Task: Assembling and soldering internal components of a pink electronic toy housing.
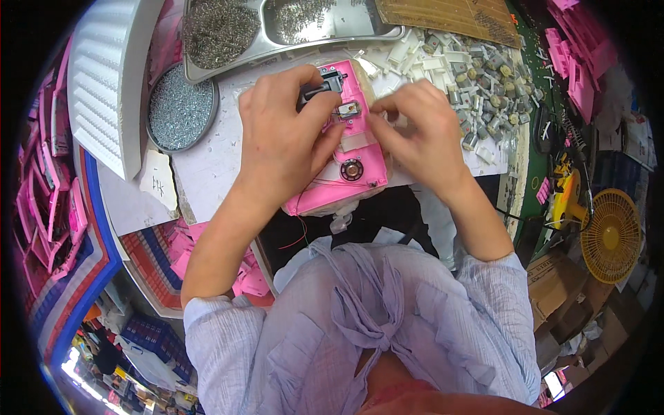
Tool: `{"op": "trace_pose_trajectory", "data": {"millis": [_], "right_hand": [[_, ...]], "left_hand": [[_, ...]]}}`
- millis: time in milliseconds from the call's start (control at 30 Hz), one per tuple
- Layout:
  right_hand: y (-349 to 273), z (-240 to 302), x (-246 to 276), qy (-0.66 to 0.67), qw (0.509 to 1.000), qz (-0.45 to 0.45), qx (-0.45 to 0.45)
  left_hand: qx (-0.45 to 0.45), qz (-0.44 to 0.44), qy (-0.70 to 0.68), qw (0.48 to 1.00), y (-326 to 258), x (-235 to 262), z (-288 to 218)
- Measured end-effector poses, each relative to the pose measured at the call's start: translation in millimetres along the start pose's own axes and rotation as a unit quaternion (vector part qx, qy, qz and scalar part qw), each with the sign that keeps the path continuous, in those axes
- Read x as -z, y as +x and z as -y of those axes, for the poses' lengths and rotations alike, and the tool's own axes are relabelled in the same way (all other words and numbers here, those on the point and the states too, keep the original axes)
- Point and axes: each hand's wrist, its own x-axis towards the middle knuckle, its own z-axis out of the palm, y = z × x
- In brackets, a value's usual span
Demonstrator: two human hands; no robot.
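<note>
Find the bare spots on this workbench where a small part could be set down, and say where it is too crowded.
Bare white bench lies left of the pink housing, below the round dish of screws, beside the left hand. A narrower strip sits beyond the right hand. Crowded: the pile of small motors and white clips at upper right, and the steel tray.

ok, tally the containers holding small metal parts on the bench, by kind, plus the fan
Round metal dish of screws: 1
Steel tray compartments with small metal parts: 2
Yellow fan: 1
Total: 4
</note>
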Motion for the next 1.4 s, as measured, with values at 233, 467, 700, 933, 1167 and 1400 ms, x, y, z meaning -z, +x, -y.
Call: {"op": "trace_pose_trajectory", "data": {"millis": [233, 467, 700, 933, 1167, 1400], "right_hand": [[24, -2, -2, -0.015, 0.995, 0.079, -0.055], [39, 7, 0, -0.068, 0.981, 0.153, -0.098], [49, -2, 2, 0.007, 0.961, 0.211, -0.181], [53, 16, 5, -0.158, 0.956, 0.231, -0.091], [39, 23, -6, -0.260, 0.953, 0.152, 0.020], [40, 18, 3, -0.061, 0.968, 0.178, -0.168]], "left_hand": [[0.002, 0.007, 0.002, 1.000, 2, 5, 11], [-0.002, -0.001, -0.035, 0.999, -4, 0, 16], [0.002, -0.013, -0.061, 0.998, -8, -4, 22], [-0.010, -0.011, -0.061, 0.998, -10, 1, 23], [-0.038, -0.042, -0.058, 0.997, -9, -3, 15], [-0.099, -0.025, -0.028, 0.994, 8, -9, 20]]}}
